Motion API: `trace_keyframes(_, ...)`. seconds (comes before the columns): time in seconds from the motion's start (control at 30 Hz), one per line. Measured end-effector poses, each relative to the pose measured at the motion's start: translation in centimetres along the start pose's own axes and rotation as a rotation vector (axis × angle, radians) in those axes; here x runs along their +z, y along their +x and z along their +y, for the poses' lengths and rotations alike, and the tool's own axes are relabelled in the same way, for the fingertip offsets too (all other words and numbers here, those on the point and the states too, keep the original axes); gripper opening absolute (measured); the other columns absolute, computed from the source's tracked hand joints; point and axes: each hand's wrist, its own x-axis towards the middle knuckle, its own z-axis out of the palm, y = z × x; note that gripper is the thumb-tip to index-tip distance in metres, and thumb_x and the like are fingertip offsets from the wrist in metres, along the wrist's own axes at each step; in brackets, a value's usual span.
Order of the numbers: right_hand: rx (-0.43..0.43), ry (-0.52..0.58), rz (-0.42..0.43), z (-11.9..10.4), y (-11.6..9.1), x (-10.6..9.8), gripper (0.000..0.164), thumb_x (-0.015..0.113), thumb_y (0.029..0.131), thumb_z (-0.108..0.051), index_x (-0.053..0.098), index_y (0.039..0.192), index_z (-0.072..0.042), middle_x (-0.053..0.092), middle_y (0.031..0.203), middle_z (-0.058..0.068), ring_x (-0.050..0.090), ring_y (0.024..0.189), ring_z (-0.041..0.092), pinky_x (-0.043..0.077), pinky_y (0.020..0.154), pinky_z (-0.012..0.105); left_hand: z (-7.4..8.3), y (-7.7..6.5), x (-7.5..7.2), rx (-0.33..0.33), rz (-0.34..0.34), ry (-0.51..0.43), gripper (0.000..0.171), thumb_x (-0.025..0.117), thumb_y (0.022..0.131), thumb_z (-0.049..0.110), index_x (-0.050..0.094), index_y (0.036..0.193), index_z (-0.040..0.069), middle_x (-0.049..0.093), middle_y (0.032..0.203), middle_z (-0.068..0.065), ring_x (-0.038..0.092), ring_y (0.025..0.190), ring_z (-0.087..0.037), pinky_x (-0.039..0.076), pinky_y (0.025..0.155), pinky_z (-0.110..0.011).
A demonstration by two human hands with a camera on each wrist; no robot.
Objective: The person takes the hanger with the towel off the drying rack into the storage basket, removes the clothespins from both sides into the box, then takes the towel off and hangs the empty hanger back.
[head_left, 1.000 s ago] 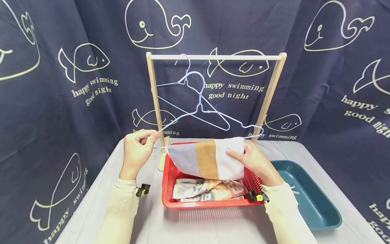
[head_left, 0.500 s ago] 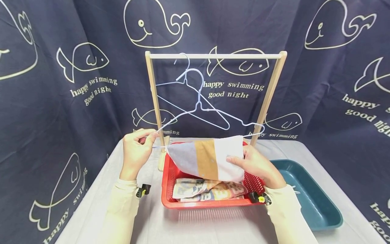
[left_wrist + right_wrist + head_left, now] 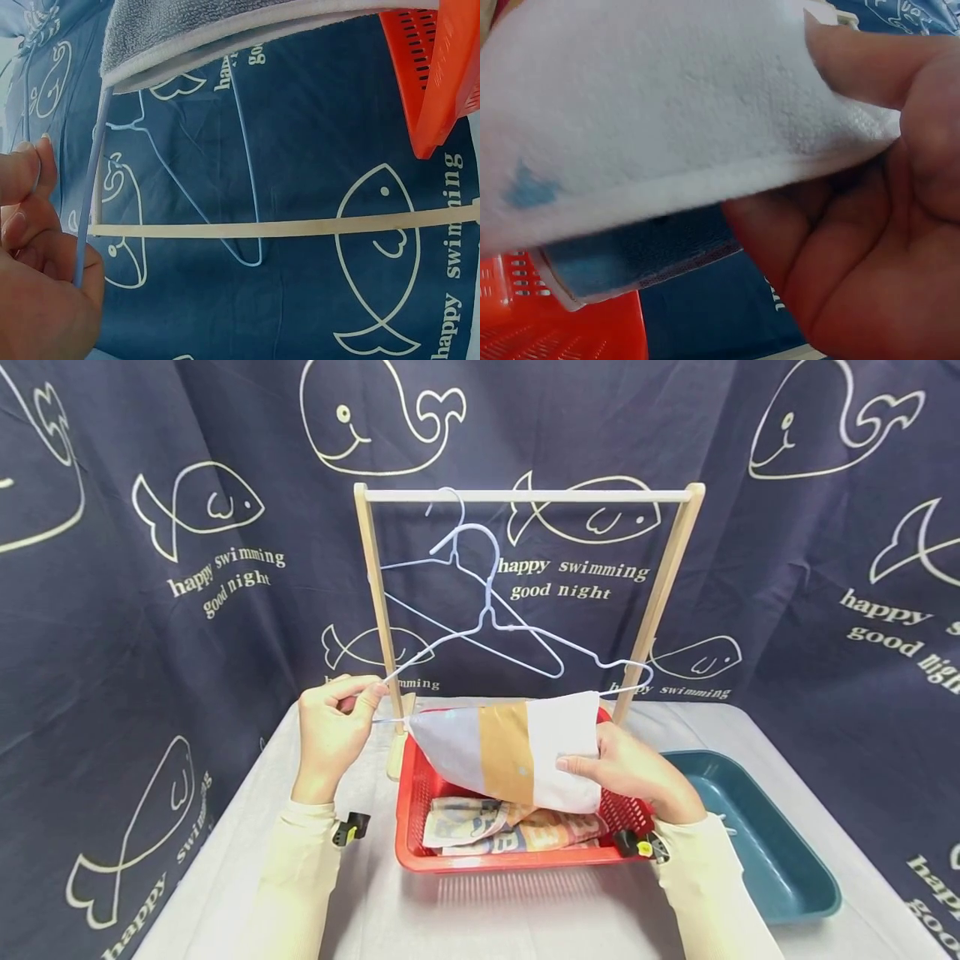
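Note:
My left hand [image 3: 333, 735] pinches the left end of a pale blue wire hanger [image 3: 489, 614], thumb against fingers. A small towel [image 3: 506, 756] with grey, mustard and white bands is draped over the hanger's lower bar, above the red basket. My right hand [image 3: 637, 768] grips the towel's white right end, thumb on the front and fingers behind. In the left wrist view the hanger wire runs from my left hand [image 3: 45, 277] up to the towel's grey corner [image 3: 172, 37]. The right wrist view shows the white terry cloth [image 3: 667, 112] between thumb and fingers.
A wooden rack with a white crossbar [image 3: 570, 496] stands behind, a second blue hanger [image 3: 558, 667] hanging on it. Below the held towel, the red basket [image 3: 525, 862] contains patterned cloth [image 3: 465, 822]. A teal tray [image 3: 787, 885] with white items lies at right.
My right hand has shifted slightly down with the towel's white end, and the towel's lower edge hangs a little lower there. The left hand keeps its hold on the hanger.

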Motion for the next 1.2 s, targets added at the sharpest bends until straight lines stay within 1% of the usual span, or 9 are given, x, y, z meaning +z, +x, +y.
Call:
trace_keyframes(0.23, -0.009, -0.088, -0.046, 0.0, -0.3, -0.1, 0.019, 0.082, 0.088, -0.026, 0.073, 0.094, -0.011, 0.067, 0.074, -0.005, 0.062, 0.07, 0.014, 0.052, 0.065, 0.031, -0.4, 0.0, 0.0, -0.006, 0.006, 0.004, 0.006, 0.076, 0.087, -0.003, 0.076, 0.084, -0.008, 0.042, 0.058, -0.003, 0.032, 0.057, -0.003, 0.024, 0.051, -0.022)
trace_keyframes(0.47, -0.044, -0.119, -0.075, 0.0, -0.3, 0.0, 0.029, 0.083, 0.087, -0.027, 0.07, 0.105, -0.008, 0.07, 0.089, -0.004, 0.064, 0.081, 0.012, 0.055, 0.075, 0.032, 0.1, 0.0, 0.0, 0.006, 0.008, 0.022, 0.005, 0.077, 0.086, -0.005, 0.076, 0.084, -0.009, 0.039, 0.057, -0.004, 0.032, 0.057, -0.004, 0.024, 0.051, -0.022)
trace_keyframes(0.57, -0.039, -0.106, -0.068, -0.1, -0.3, -0.1, 0.029, 0.083, 0.087, -0.027, 0.07, 0.104, -0.007, 0.07, 0.088, -0.004, 0.064, 0.081, 0.012, 0.055, 0.075, 0.032, -0.2, 0.0, 0.0, 0.002, -0.001, 0.017, 0.004, 0.076, 0.086, -0.006, 0.076, 0.084, -0.009, 0.039, 0.057, -0.004, 0.032, 0.057, -0.004, 0.024, 0.051, -0.023)
trace_keyframes(0.7, -0.057, -0.051, -0.041, -0.2, -0.4, -0.4, 0.027, 0.082, 0.089, -0.025, 0.071, 0.105, -0.007, 0.072, 0.091, -0.002, 0.067, 0.084, 0.014, 0.056, 0.078, 0.032, -1.7, -0.2, 0.0, -0.007, -0.005, 0.004, 0.004, 0.076, 0.087, -0.005, 0.078, 0.084, -0.006, 0.039, 0.057, -0.002, 0.032, 0.056, -0.005, 0.023, 0.05, -0.024)
trace_keyframes(0.83, -0.021, -0.002, 0.049, -0.4, -0.4, -0.8, 0.023, 0.08, 0.092, -0.027, 0.074, 0.103, -0.007, 0.074, 0.089, -0.001, 0.068, 0.084, 0.013, 0.057, 0.077, 0.03, -2.9, -0.2, 0.0, -0.002, -0.005, -0.018, 0.004, 0.079, 0.086, 0.0, 0.08, 0.085, -0.004, 0.038, 0.056, 0.002, 0.033, 0.055, -0.005, 0.024, 0.049, -0.024)
trace_keyframes(0.93, 0.042, 0.105, 0.133, -0.6, -0.4, -1.0, 0.026, 0.076, 0.094, -0.031, 0.074, 0.101, -0.005, 0.075, 0.085, 0.003, 0.07, 0.078, 0.013, 0.057, 0.071, 0.029, -3.1, -0.3, 0.0, -0.001, -0.02, -0.031, 0.002, 0.079, 0.086, 0.001, 0.081, 0.086, 0.0, 0.038, 0.057, 0.003, 0.034, 0.054, -0.006, 0.025, 0.049, -0.024)
trace_keyframes(1.0, 0.056, 0.197, 0.172, -0.7, -0.5, -1.1, 0.03, 0.074, 0.096, -0.03, 0.073, 0.104, -0.002, 0.075, 0.085, 0.006, 0.07, 0.077, 0.014, 0.057, 0.07, 0.03, -3.2, -0.4, 0.0, -0.004, -0.037, -0.033, 0.004, 0.079, 0.087, 0.0, 0.082, 0.087, 0.003, 0.04, 0.057, 0.004, 0.034, 0.054, -0.007, 0.025, 0.048, -0.023)
trace_keyframes(1.07, 0.058, 0.301, 0.192, -0.8, -0.5, -1.0, 0.032, 0.074, 0.097, -0.028, 0.072, 0.108, 0.002, 0.076, 0.087, 0.009, 0.073, 0.077, 0.016, 0.059, 0.07, 0.032, -3.2, -0.4, 0.0, -0.01, -0.052, -0.035, 0.008, 0.078, 0.086, -0.002, 0.083, 0.088, 0.004, 0.043, 0.058, 0.004, 0.035, 0.054, -0.007, 0.026, 0.047, -0.022)
trace_keyframes(1.2, 0.07, 0.42, 0.219, -1.0, -0.5, -0.7, 0.035, 0.076, 0.095, -0.027, 0.072, 0.113, 0.003, 0.078, 0.091, 0.006, 0.074, 0.08, 0.016, 0.06, 0.071, 0.034, -3.1, -0.5, 0.2, -0.012, -0.06, -0.033, 0.011, 0.078, 0.085, -0.004, 0.083, 0.088, 0.005, 0.046, 0.059, 0.004, 0.035, 0.053, -0.006, 0.026, 0.046, -0.021)
